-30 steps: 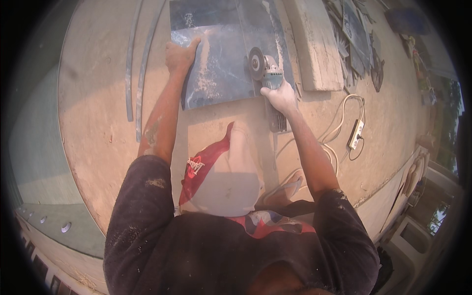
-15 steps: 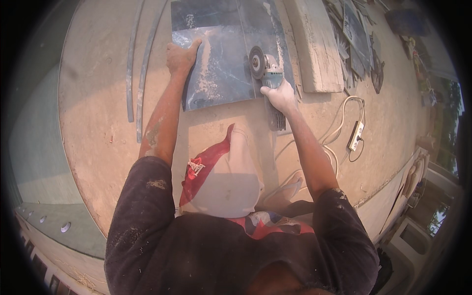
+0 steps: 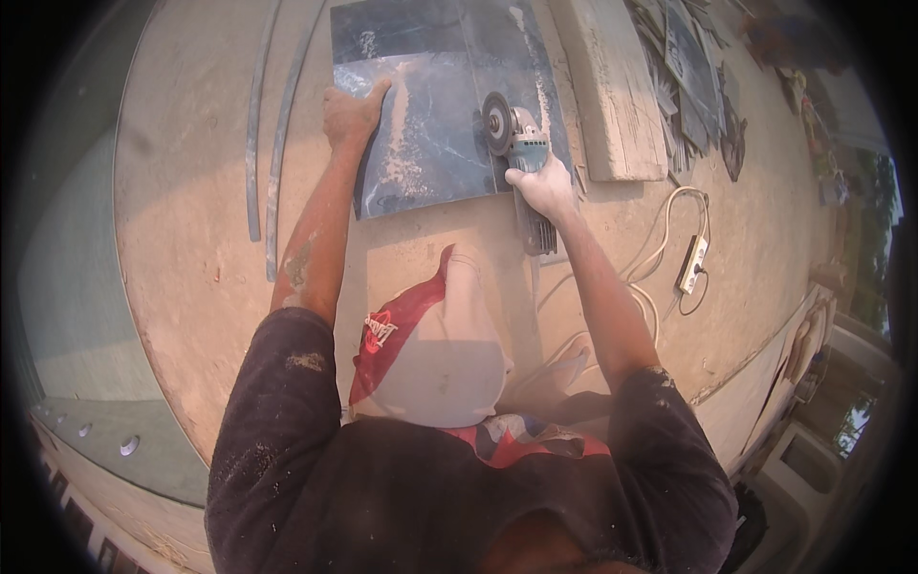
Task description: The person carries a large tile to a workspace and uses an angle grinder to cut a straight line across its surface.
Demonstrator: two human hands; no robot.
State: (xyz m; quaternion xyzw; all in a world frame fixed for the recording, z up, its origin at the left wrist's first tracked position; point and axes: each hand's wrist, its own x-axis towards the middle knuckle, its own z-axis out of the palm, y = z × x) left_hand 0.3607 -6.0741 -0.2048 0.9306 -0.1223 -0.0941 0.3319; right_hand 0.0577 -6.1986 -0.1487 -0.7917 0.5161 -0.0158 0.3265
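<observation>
Barely moved: grinder disc [image 3: 495,122] holds mid-frame on dark tile [image 3: 430,143] | right hand [image 3: 540,187] fingers wrapped round grinder body | left hand [image 3: 352,113] fingers spread, pressing tile | cut seems ongoing

Dark blue-grey tile [image 3: 430,105] flat on dusty floor, dust-streaked; angle grinder [image 3: 521,163] w/ disc prob. on its right part.

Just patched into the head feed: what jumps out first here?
The angle grinder in the right hand, its disc on the right part of a dark blue tile lying on the dusty floor. The left hand presses flat on the tile's left edge. Right of the tile lies a pale plank, and a white power strip with cable sits further right.
</observation>
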